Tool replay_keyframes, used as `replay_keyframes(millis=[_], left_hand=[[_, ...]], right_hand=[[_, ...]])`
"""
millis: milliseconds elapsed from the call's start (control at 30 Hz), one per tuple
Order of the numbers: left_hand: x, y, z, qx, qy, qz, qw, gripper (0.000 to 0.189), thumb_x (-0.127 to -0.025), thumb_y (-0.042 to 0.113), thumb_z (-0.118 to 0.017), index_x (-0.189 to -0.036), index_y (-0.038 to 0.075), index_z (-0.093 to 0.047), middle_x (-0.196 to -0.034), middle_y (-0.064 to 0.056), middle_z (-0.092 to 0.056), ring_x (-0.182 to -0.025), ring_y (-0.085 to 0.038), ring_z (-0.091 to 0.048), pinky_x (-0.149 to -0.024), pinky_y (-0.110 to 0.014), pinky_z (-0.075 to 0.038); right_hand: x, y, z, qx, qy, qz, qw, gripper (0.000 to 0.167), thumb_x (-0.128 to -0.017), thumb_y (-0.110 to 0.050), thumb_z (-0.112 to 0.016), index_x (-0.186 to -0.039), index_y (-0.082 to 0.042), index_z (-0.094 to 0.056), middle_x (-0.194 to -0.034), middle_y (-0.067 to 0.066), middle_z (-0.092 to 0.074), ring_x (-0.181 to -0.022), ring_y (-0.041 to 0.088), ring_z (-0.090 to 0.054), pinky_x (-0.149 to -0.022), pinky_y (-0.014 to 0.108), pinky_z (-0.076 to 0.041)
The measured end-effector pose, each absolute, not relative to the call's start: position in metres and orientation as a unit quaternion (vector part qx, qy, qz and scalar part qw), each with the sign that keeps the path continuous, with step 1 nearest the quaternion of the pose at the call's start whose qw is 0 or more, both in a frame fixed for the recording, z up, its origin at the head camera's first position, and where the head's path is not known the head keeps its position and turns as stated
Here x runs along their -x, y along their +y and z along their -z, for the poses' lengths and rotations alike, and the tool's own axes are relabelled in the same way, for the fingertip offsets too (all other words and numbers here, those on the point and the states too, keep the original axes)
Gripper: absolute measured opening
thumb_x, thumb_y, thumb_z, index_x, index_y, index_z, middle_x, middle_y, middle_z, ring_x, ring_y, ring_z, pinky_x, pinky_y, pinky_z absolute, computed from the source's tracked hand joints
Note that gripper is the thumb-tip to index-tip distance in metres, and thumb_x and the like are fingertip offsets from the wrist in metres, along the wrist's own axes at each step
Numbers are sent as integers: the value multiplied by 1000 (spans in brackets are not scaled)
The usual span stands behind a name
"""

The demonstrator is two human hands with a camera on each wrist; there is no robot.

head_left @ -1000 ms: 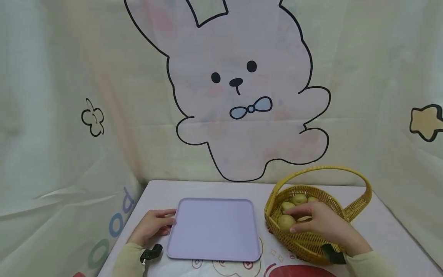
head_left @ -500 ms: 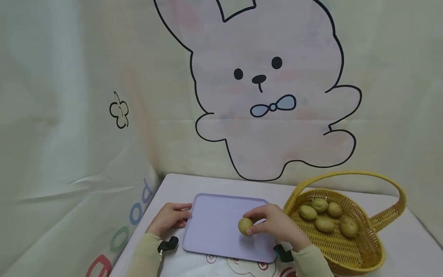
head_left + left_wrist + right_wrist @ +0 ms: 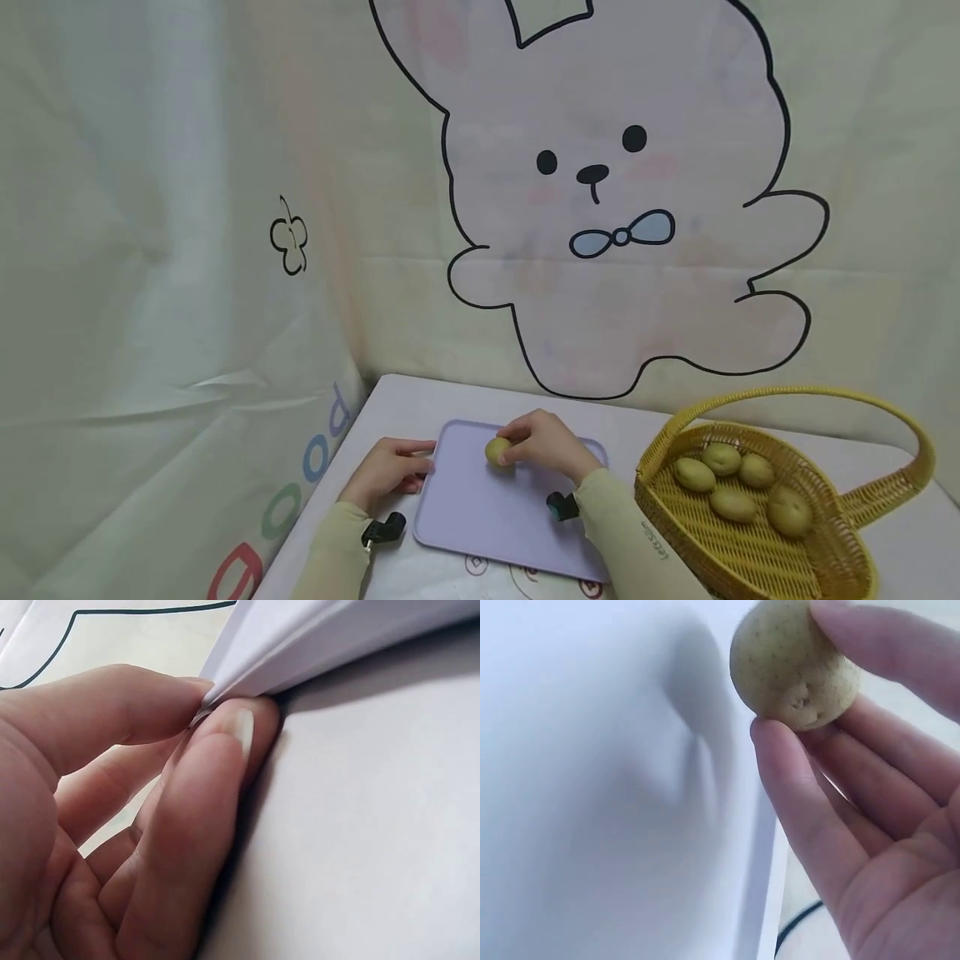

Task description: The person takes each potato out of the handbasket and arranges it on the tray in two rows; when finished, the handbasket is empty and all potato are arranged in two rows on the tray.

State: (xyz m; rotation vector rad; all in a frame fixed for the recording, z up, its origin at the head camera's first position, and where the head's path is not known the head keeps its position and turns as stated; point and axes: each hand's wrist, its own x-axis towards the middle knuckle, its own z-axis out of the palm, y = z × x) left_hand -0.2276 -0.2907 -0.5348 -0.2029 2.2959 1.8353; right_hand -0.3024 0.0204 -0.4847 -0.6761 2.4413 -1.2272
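While the right hand (image 3: pixel 543 442) pinches a potato (image 3: pixel 498 451) above the far half of the lilac tray (image 3: pixel 510 517), the head view puts the left hand (image 3: pixel 390 467) at that tray's left edge, so the right hand is much the nearer to the potato, which sits just left of its fingertips. Five more potatoes (image 3: pixel 733 504) lie in the yellow woven basket (image 3: pixel 761 562), well to the right. Seen from the left wrist, the curled left fingers and thumb meet at the tray's rim, apparently pinching it. From the right wrist, thumb and fingers grip the potato at opposite sides, with a pitted scar toward the camera; its shadow falls beside it on the tray, suggesting a gap below. It looks nearly round, and I cannot tell which way its long axis points.
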Motion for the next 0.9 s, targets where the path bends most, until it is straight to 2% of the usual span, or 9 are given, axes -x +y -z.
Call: replay_keyframes(millis=[400,700,900], left_hand=[[228,-291,535,73,772,-624,98,49,-90,12,-82,-138,5,-74,-78,0,-72,-62,-7,-64,-59,-20,-56],[226,-288,534,85,777,-616,97,47,-90,14,-83,-135,8,-76,-73,2,-71,-60,-6,-63,-58,-21,-56],[229,-290,538,84,778,-616,94,48,-89,15,-85,-135,8,-76,-74,1,-72,-59,-6,-63,-58,-21,-56]], right_hand=[[324,-30,490,250,861,407,176,38,-79,-23,-96,-115,-17,-85,-108,-5,-83,-100,11,-66,-91,34,-55],[321,-36,490,243,867,397,178,40,-80,-24,-94,-118,-14,-85,-112,-2,-82,-98,13,-66,-87,32,-55],[321,-36,491,230,874,389,182,39,-80,-26,-94,-117,-16,-85,-117,-2,-81,-105,15,-67,-95,38,-57]])
